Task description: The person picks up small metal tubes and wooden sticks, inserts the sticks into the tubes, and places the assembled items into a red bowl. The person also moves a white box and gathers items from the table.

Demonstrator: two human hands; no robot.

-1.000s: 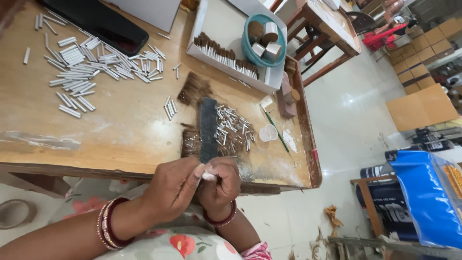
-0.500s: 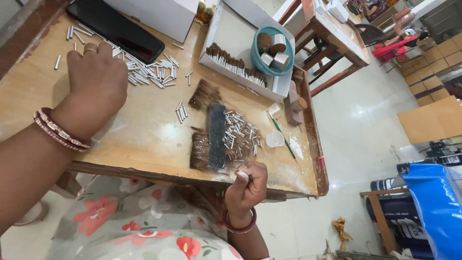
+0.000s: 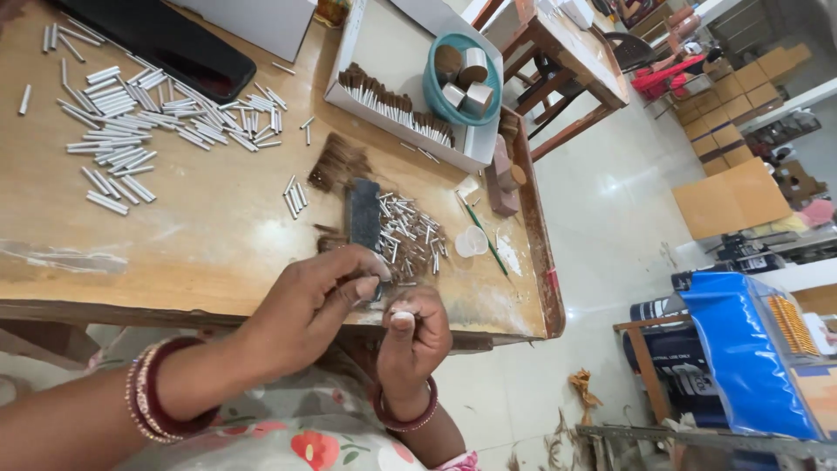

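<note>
My left hand (image 3: 309,305) hovers over the near edge of the wooden table (image 3: 200,253), fingertips pinched on what looks like a small silver tube. My right hand (image 3: 417,338) is a fist beside it, thumb up, closed on a small dark tuft of bristles; the two hands almost touch. Just beyond them lie a heap of short silver tubes (image 3: 408,234), a dark flat block (image 3: 362,214) and loose brown bristles (image 3: 337,161). A wide scatter of longer white tubes (image 3: 131,105) covers the far left.
A white tray (image 3: 370,52) at the back holds a row of brown-tipped pieces and a teal bowl (image 3: 462,83) of tape rolls. A black flat device (image 3: 166,39) lies at the far left. A green stick (image 3: 482,234), a clear cap (image 3: 475,242) and wood blocks (image 3: 504,179) sit near the right edge.
My left hand has come back from the pile of white tubes at the far left to meet my right hand at the near edge. The view shifted slightly.
</note>
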